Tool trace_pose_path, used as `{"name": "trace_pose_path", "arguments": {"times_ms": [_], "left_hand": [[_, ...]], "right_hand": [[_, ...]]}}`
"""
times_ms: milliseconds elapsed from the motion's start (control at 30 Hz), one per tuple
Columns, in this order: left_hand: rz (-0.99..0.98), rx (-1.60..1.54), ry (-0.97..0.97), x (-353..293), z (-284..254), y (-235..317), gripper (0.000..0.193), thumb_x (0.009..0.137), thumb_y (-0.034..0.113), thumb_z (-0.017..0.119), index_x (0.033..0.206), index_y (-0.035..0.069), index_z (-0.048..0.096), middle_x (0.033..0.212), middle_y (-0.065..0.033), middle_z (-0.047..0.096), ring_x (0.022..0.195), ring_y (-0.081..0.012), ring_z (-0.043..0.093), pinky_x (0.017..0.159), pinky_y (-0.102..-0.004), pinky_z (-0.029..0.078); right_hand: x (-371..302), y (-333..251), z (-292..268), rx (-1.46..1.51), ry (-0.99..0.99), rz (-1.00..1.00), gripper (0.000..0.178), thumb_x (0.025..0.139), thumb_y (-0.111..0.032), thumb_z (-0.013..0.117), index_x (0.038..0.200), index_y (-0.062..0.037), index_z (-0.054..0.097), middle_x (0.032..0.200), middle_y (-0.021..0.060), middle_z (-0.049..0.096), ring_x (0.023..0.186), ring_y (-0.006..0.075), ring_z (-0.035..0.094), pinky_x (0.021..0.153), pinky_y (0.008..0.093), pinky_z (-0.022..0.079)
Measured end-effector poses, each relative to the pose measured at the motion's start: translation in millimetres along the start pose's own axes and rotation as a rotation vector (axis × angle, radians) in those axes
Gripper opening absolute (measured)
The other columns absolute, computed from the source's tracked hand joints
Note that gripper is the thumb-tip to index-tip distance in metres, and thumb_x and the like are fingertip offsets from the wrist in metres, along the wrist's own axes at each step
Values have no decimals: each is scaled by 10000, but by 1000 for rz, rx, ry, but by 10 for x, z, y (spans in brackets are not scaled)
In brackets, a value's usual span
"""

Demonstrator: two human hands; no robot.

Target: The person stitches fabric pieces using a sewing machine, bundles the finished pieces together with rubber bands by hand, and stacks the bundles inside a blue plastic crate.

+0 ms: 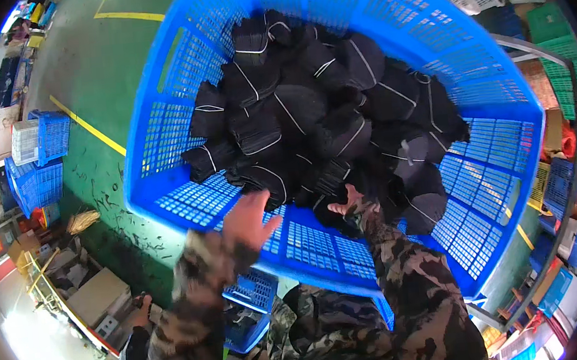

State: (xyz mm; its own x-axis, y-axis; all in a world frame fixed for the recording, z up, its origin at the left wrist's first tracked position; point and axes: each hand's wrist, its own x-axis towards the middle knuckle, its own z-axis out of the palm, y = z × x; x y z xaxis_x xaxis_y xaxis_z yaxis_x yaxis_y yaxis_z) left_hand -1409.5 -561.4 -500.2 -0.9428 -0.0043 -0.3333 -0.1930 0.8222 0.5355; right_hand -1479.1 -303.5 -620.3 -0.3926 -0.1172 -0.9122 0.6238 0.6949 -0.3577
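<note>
A large blue perforated plastic basket (pixel 140 193) stands in front of me, holding a heap of black fabric bundles (pixel 299 103) tied with thin white bands. Over the basket's near wall reaches my left hand (pixel 247 221), thumb apart from the fingers, beside a tied black bundle (pixel 262 179). Its fingertips are partly hard to make out against the dark cloth. My right hand (pixel 358 207) is inside the near side, thumb and forefinger spread, close to another black bundle (pixel 333 176); its other fingers are partly hidden. Neither hand visibly grips a bundle.
Small blue crates (pixel 51 135) stand on the green floor at the left, past a yellow line (pixel 88 125). A blue bin (pixel 252 293) sits below the basket's near wall. A grey metal rail (pixel 576 134) curves along the right, near green crates (pixel 563 63).
</note>
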Motion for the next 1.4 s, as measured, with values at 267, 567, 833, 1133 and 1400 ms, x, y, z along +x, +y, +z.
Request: {"name": "trace_pose_path", "arguments": {"times_ms": [267, 567, 833, 1133, 1400], "left_hand": [[-94, 560, -486, 1135, 1185, -671, 899, 653, 487, 726, 1296, -31, 371, 1267, -227, 458, 1171, -374, 446, 967, -400, 383], [-495, -515, 116, 1675, 1091, -1080, 1012, 578, 273, 821, 1344, -30, 234, 1251, -242, 455, 1167, -351, 463, 968, -393, 388], [-452, -590, 109, 1755, 1241, -1572, 1075, 531, 265, 864, 1320, -71, 216, 1306, -201, 412, 1191, -295, 446, 1004, -370, 360], [-465, 53, 172, 1523, 1030, -1306, 1098, 540, 369, 818, 1352, -32, 197, 1223, -257, 430, 1153, -410, 417, 986, -466, 341], [-471, -259, 256, 2058, 970, -764, 1015, 539, 299, 809, 1324, -20, 249, 1220, -245, 432, 1148, -399, 427, 978, -442, 362]], "right_hand": [[503, 801, 7, -461, 98, -244, 711, 653, -359, 765, 1206, -15, 481, 1081, 199, 597, 1002, 329, 588, 841, 414, 478], [1724, -1497, -1264, -347, 828, -914, 775, 640, -208, 751, 1291, -40, 367, 1227, 219, 462, 1099, 380, 488, 892, 447, 430], [2523, -1839, -1368, -631, 679, -363, 901, 558, -331, 804, 1308, -88, 369, 1182, 179, 513, 1120, 373, 476, 917, 479, 399], [2034, -637, -746, 194, 203, -616, 293, 632, -163, 789, 860, -20, 672, 860, 82, 658, 797, 181, 618, 743, 328, 502], [920, -130, -665, 387, 18, -209, 426, 685, -204, 722, 1038, 12, 625, 977, 91, 652, 940, 206, 596, 872, 308, 449]]}}
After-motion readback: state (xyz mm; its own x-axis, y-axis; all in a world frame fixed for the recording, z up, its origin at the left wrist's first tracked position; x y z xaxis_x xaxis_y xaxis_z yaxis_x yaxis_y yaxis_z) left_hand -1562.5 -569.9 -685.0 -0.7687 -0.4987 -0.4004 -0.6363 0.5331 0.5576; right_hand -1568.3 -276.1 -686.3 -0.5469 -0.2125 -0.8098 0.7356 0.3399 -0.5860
